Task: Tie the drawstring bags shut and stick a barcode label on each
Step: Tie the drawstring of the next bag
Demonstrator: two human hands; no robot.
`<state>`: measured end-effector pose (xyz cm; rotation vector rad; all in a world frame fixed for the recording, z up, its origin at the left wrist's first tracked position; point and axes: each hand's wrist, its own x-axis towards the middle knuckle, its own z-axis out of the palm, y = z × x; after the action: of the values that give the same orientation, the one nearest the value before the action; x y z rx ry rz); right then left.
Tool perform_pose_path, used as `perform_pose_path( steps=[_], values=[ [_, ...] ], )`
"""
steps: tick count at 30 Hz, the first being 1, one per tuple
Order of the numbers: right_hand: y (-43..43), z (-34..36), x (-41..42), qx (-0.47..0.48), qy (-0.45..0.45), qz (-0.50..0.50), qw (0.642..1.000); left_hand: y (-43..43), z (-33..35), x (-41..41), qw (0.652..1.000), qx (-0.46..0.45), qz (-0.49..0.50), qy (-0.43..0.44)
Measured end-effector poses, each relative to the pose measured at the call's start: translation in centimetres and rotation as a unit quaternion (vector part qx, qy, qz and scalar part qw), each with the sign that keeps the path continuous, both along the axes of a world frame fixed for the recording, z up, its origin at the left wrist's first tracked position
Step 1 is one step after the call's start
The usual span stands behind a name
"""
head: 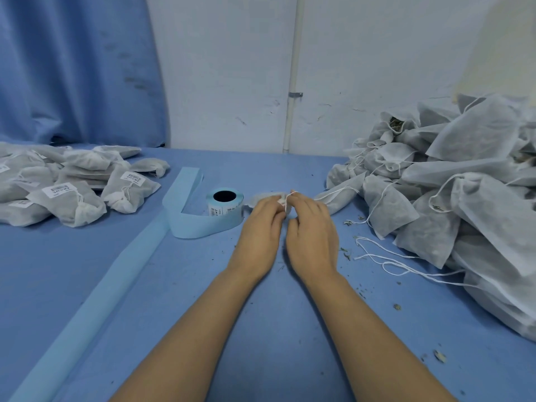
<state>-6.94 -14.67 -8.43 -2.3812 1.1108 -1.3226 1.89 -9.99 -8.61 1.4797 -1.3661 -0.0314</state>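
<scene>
Two bare arms are reaching over the blue cloth table; the left hand is gripping one small white cloth drawstring bag at twelve o'clock and the right hand is pinching its thin white string, so the knot is probably being tied. Next, fingers are needing a snug pull, then one sticker off the one pale blue label roll at eleven o'clock. One labelled heap is lying at ten o'clock, one bigger untied heap at two.

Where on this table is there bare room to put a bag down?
Bare table between the backing strip and the left hand, and left of the strip in front of the labelled bags. Crowded: unlabelled bags and loose strings on the right; label roll, right hand and the held bag mid-table.
</scene>
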Motion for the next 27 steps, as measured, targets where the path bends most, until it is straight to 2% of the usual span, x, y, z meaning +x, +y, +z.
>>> perform_pose_path(
  steps=[3, 6, 8, 10, 14, 22, 24, 27],
  values=[
    [0.2, 0.1, 0.2, 0.075, -0.115, 0.054, 0.989, 0.2, 0.4, -0.2, 0.993, 0.017, -0.034, 0.111],
    [0.1, 0.4, 0.3, 0.223, -0.263, 0.123, 0.931, 0.1, 0.4, -0.2, 0.972, 0.025, -0.091, 0.213],
    [-0.2, 0.7, 0.2, 0.287, -0.328, 0.163, 0.885, 0.0, 0.4, -0.3, 0.956, 0.021, -0.096, 0.275],
    [-0.3, 0.9, -0.1, 0.317, -0.355, 0.212, 0.853, -0.1, 0.3, -0.1, 0.949, 0.014, -0.067, 0.307],
    [-0.5, 0.7, -0.2, 0.343, -0.317, 0.267, 0.843, -0.1, 0.3, 0.3, 0.943, 0.002, -0.008, 0.332],
    [-0.6, 0.6, 0.0, 0.366, -0.246, 0.298, 0.847, -0.1, 0.2, 0.8, 0.947, 0.003, 0.033, 0.32],
    [-0.5, 0.7, 0.2, 0.364, -0.234, 0.29, 0.854, 0.2, 0.2, 0.8, 0.964, -0.01, 0.063, 0.259],
    [-0.1, 0.7, 0.3, 0.335, -0.203, 0.268, 0.88, 0.6, 0.1, 1.0, 0.988, -0.009, 0.119, 0.098]
  ],
)
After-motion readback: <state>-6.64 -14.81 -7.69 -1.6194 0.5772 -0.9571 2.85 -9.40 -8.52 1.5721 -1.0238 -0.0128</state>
